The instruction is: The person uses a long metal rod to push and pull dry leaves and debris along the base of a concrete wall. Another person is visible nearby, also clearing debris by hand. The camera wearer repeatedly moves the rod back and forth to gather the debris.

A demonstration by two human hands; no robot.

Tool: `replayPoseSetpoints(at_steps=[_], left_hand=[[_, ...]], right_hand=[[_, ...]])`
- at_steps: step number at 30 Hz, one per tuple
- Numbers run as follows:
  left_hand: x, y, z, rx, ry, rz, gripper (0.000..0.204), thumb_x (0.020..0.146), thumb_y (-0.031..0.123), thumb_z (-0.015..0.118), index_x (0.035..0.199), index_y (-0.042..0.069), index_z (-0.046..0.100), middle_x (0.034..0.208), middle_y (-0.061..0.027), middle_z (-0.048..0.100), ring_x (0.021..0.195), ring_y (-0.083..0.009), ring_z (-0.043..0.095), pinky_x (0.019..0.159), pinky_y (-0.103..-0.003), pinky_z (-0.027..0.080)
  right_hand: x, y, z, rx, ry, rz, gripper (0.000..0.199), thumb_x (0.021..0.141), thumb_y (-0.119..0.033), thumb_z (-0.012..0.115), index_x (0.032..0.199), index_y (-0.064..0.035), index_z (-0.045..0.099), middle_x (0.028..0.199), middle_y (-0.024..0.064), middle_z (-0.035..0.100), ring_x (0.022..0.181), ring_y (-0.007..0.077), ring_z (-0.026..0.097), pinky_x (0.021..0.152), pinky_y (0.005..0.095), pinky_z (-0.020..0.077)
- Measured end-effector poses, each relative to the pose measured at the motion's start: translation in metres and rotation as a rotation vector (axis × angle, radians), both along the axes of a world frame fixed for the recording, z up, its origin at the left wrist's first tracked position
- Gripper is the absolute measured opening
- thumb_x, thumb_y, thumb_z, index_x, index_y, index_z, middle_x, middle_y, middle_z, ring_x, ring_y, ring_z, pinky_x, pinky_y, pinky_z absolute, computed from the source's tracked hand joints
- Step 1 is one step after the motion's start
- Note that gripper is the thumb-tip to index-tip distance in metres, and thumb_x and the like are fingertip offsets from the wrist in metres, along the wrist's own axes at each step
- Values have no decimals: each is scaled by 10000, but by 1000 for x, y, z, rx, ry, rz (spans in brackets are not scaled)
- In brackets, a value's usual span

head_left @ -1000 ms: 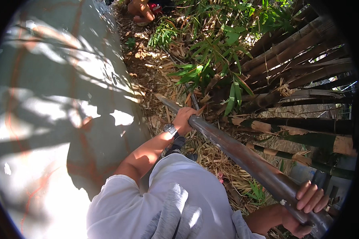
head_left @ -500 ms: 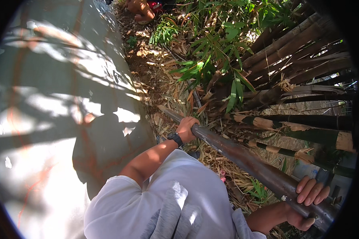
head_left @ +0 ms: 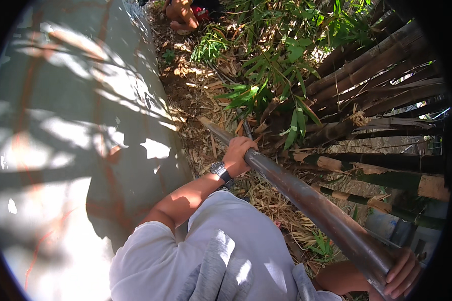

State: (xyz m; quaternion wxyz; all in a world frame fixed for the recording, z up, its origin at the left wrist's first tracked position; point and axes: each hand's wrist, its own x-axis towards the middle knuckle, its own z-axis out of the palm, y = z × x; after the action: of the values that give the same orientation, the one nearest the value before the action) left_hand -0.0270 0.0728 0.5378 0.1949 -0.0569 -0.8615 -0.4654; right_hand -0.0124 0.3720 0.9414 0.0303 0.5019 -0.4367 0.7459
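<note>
Right hand (head_left: 403,275) dropped lower in view, fingers curled over dark pole (head_left: 316,208); left hand (head_left: 237,154) wrapped nearer its tip (head_left: 207,123). Pole slants across my front; wide-set, firm grips should steady it.

Smooth grey wall (head_left: 130,190) along the left, rusty-red streaks (head_left: 36,253) running over it, bright dappled sunlight (head_left: 155,149), earthen ground (head_left: 178,85) strewn with dry leaf litter (head_left: 206,103), green bamboo leaves (head_left: 297,120), brown bamboo culms (head_left: 361,72) crowding the right.
</note>
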Motion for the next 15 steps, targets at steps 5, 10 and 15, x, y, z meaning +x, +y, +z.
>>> replayPoseSetpoints(at_steps=[5,10,15], left_hand=[[-22,-44,-67,-29,-255,59,469,602,87,843,1015,124,623,1037,-102,632,1041,-375,584,917,-461,454],[-20,-35,-94,18,-190,101,456,615,89,833,1016,118,617,1032,-118,639,1043,-384,585,939,-457,459],[10,-9,-71,8,-81,108,396,659,104,807,1003,131,613,998,-112,638,1009,-374,591,914,-454,456]], right_hand=[[-10,-35,-94,126,-222,-281,602,695,-447,904,979,-132,476,794,-3,582,660,146,588,687,328,474],[-14,-13,-94,176,-261,-289,583,727,-489,861,960,-148,450,789,-22,553,666,110,554,694,293,424],[-7,13,-80,91,-255,-169,595,688,-451,888,941,-149,443,772,-42,527,667,98,543,701,283,413]])
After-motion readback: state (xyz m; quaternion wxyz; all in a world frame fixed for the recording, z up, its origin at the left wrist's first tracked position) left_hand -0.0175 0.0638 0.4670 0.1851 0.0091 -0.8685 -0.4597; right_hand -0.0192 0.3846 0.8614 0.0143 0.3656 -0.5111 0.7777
